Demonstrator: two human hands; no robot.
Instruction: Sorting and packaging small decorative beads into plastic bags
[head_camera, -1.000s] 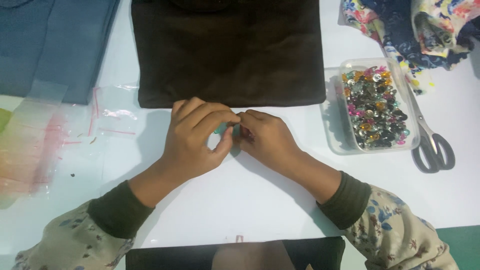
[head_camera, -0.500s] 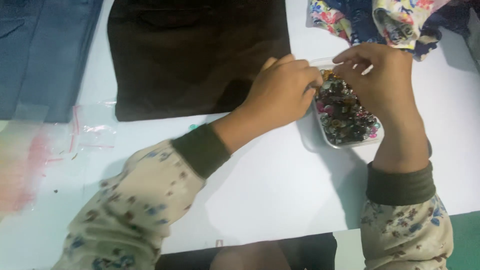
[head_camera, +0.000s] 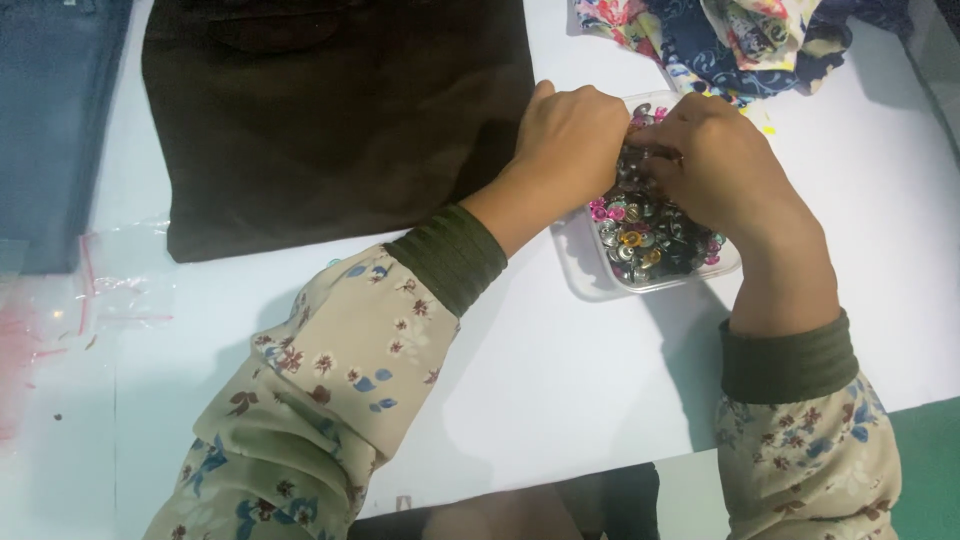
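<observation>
Head view, hands: two, both over the same box; the left hand (head_camera: 570, 140) is curled into a loose fist, the right hand (head_camera: 720, 160) is bent downward, fingertips buried among the pieces.
Grip: cannot tell what, if anything, either hand has pinched (the fingertips are hidden).
Box: one clear rectangular plastic container (head_camera: 600, 285), directly beneath both sets of fingers, its long axis running away from the person, slightly slanted.
Contents: small shiny metallic snap buttons (head_camera: 645, 235), silver, pink and gold, too many to count.
Cloths: one dark brown folded fabric (head_camera: 330, 110) just left of the left knuckles; one blue denim piece (head_camera: 50, 110) far left; one floral patterned cloth (head_camera: 740, 35) beyond the fingers.
Surface: white table (head_camera: 560, 370).
Bag: one clear plastic bag (head_camera: 110, 290), well left of both hands.
</observation>
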